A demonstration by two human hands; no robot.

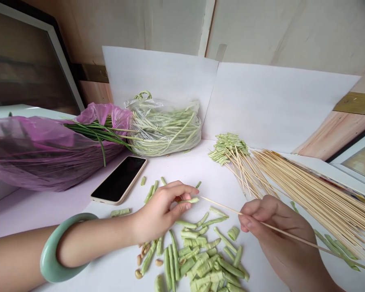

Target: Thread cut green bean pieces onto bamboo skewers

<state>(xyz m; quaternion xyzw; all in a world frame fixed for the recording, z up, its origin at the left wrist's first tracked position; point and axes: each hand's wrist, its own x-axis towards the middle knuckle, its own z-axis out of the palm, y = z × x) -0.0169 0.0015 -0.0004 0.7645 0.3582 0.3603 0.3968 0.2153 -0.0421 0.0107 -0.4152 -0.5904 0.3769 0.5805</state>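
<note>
Left hand point(159, 213) pinching a bean piece point(189, 200) right by the tip of the bamboo skewer point(225, 204) gripped in the right hand point(275, 231), a threaded bunch point(228, 148) already lying beyond, while a heap of cut beans point(200, 259) and a bag of long beans point(166, 129) remain!

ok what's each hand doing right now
Left hand: closed, holding a cut green bean piece.
Right hand: closed, holding a bamboo skewer.

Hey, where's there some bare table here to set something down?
The widest bare patch of table lies between the phone, the bagged beans and the skewers. It's crowded under your left hand and right hand, where cut beans are piled.
</note>
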